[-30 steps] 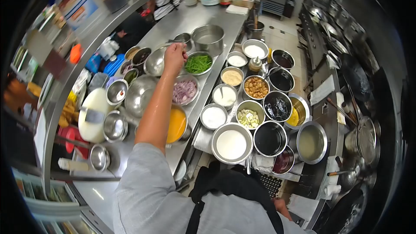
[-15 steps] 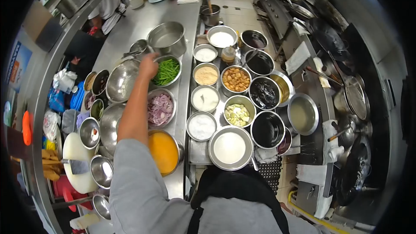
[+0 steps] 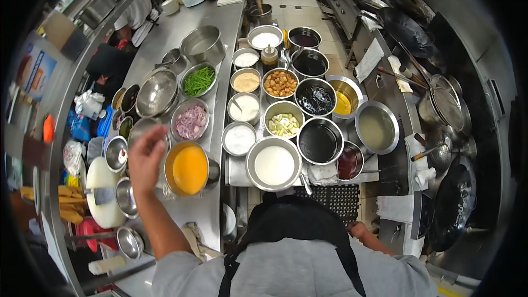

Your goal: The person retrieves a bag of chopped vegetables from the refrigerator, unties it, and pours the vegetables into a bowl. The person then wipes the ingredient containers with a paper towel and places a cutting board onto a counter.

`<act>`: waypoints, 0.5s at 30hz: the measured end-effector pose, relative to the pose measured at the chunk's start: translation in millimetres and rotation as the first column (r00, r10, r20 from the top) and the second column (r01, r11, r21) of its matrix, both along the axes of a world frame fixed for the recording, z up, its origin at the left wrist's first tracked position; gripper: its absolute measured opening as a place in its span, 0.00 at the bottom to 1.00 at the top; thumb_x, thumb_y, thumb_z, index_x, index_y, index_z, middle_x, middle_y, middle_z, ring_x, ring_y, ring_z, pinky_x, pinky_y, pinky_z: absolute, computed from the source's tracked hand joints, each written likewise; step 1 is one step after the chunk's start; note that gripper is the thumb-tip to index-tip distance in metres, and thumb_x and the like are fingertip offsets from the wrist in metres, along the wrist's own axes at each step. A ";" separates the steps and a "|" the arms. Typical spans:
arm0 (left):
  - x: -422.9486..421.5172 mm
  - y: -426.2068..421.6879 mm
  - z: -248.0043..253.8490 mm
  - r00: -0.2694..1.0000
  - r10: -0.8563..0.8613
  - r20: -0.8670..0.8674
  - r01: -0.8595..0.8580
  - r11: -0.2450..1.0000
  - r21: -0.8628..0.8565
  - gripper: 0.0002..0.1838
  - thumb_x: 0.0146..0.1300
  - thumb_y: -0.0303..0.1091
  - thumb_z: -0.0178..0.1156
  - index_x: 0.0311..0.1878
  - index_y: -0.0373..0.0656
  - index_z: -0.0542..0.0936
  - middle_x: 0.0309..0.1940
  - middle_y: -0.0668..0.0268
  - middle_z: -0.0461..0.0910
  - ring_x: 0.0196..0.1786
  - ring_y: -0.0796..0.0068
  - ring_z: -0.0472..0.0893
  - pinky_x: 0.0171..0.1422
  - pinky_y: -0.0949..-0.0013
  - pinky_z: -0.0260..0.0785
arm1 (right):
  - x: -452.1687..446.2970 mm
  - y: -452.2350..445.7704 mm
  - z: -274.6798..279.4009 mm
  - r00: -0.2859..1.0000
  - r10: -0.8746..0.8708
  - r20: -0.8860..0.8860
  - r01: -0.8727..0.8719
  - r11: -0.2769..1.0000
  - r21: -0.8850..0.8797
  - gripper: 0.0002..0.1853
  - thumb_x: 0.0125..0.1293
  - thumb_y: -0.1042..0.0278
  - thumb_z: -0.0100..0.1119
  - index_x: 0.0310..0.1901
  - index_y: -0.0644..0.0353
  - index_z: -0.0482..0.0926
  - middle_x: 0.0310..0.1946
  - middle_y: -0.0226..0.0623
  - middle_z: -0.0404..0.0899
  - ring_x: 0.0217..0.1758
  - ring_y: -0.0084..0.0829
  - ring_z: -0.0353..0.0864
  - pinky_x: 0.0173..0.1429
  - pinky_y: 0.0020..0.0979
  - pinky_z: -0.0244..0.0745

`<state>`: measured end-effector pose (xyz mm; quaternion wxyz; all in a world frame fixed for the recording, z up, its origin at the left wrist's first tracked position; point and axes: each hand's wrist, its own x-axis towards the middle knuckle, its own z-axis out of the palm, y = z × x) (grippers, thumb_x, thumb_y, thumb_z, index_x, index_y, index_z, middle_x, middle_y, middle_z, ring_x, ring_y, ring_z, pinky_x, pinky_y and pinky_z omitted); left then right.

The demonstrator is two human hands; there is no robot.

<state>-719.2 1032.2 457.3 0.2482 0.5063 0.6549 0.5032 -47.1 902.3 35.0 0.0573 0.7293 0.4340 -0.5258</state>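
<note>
My left hand (image 3: pixel 147 159) hovers over the left counter with nothing seen in it. Its fingers are loosely bent and apart, slightly blurred. Just right of it stands a metal pot of orange liquid (image 3: pixel 188 169). Beyond are a bowl of sliced purple onion (image 3: pixel 191 122) and a bowl of cut green vegetable (image 3: pixel 199 81). Shiny metal bowls (image 3: pixel 157 94) lie above and behind the hand. Low on the right, my right hand (image 3: pixel 360 232) is beside the black apron (image 3: pixel 297 220), its fingers curled; whatever they may hold is hidden.
Ahead, a cart carries a bowl of white liquid (image 3: pixel 274 164), pots of dark liquid (image 3: pixel 320 141), browned cubes (image 3: pixel 280 83) and pale chopped pieces (image 3: pixel 284 124). On the right runs a stove with woks (image 3: pixel 452 203). Another person's sleeve (image 3: pixel 132 14) shows behind the left shelf.
My left hand has come back toward me from beside the green vegetable bowl to left of the orange liquid. My right hand has come into view. The whole view has shifted.
</note>
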 end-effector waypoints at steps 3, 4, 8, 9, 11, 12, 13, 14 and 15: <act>69.2 -82.0 -45.0 0.970 -0.058 0.237 0.071 0.997 -0.044 0.18 0.64 0.25 0.60 0.57 0.36 0.77 0.49 0.61 0.82 0.54 0.71 0.79 0.61 0.67 0.70 | 30.6 15.2 -5.4 1.000 -0.005 -0.009 0.004 0.990 -0.143 0.15 0.64 0.60 0.59 0.43 0.65 0.82 0.30 0.40 0.83 0.29 0.36 0.80 0.36 0.38 0.75; 100.3 -100.2 -53.6 0.952 -0.062 0.299 0.105 0.986 -0.130 0.18 0.64 0.25 0.60 0.57 0.37 0.77 0.49 0.62 0.82 0.54 0.72 0.80 0.60 0.67 0.71 | 49.4 26.1 -18.7 0.999 -0.040 0.017 0.043 0.966 -0.257 0.16 0.64 0.60 0.59 0.45 0.64 0.82 0.34 0.39 0.84 0.30 0.36 0.79 0.37 0.38 0.75; 201.0 -187.7 -172.3 0.892 0.105 0.440 0.146 0.854 -0.499 0.18 0.62 0.28 0.63 0.56 0.37 0.78 0.47 0.61 0.83 0.51 0.74 0.81 0.53 0.69 0.73 | 167.9 59.4 -157.4 0.375 0.903 -0.212 -0.917 0.395 0.059 0.16 0.65 0.62 0.60 0.51 0.62 0.79 0.42 0.38 0.82 0.32 0.34 0.76 0.38 0.38 0.75; 220.0 -216.9 -208.0 0.938 0.161 0.306 0.079 0.761 -0.644 0.20 0.61 0.32 0.64 0.56 0.36 0.79 0.45 0.59 0.84 0.50 0.73 0.81 0.51 0.69 0.74 | 204.1 73.0 -207.5 -0.122 0.985 -0.125 -0.868 -0.044 0.495 0.18 0.65 0.62 0.60 0.54 0.61 0.78 0.45 0.39 0.81 0.34 0.34 0.75 0.39 0.38 0.75; 256.2 -288.0 -270.0 0.991 -0.037 -0.130 -0.079 0.619 -0.781 0.25 0.56 0.41 0.66 0.54 0.35 0.79 0.40 0.56 0.83 0.44 0.68 0.82 0.50 0.67 0.74 | 178.4 87.6 -146.4 -0.053 0.941 -0.334 -0.928 0.077 0.365 0.17 0.63 0.63 0.62 0.50 0.62 0.77 0.42 0.42 0.80 0.35 0.36 0.75 0.41 0.37 0.75; 272.9 -331.0 -310.3 0.997 -0.017 -0.078 -0.056 0.555 -0.830 0.27 0.55 0.44 0.66 0.54 0.35 0.79 0.39 0.55 0.82 0.42 0.66 0.82 0.50 0.65 0.74 | 168.6 91.0 -107.2 -0.004 0.885 -0.465 -0.865 0.230 0.445 0.13 0.62 0.66 0.61 0.45 0.64 0.77 0.39 0.44 0.80 0.35 0.38 0.76 0.41 0.36 0.74; 286.1 -374.2 -345.0 0.999 0.017 -0.031 -0.036 0.492 -0.870 0.29 0.53 0.46 0.65 0.54 0.35 0.79 0.37 0.55 0.82 0.41 0.63 0.82 0.49 0.64 0.74 | 163.5 99.1 -80.1 -0.005 0.719 -0.695 -0.465 0.613 0.638 0.07 0.62 0.70 0.58 0.35 0.66 0.77 0.32 0.45 0.78 0.32 0.41 0.78 0.39 0.36 0.73; 299.3 -411.2 -363.2 0.985 0.159 0.061 -0.010 0.412 -0.911 0.27 0.55 0.47 0.65 0.53 0.37 0.80 0.37 0.57 0.82 0.41 0.64 0.82 0.49 0.64 0.74 | 136.5 97.0 -110.9 0.292 0.940 -0.176 -0.851 0.340 0.401 0.13 0.61 0.67 0.62 0.43 0.65 0.78 0.37 0.43 0.81 0.35 0.38 0.79 0.43 0.37 0.75; 313.8 -450.6 -377.3 0.939 0.310 0.150 0.037 0.340 -0.940 0.26 0.56 0.48 0.64 0.52 0.39 0.81 0.37 0.59 0.82 0.41 0.65 0.82 0.48 0.64 0.74 | 118.9 91.5 -159.3 0.183 0.856 0.484 -0.969 0.239 -0.056 0.21 0.59 0.63 0.67 0.52 0.64 0.78 0.42 0.42 0.83 0.38 0.35 0.80 0.47 0.38 0.78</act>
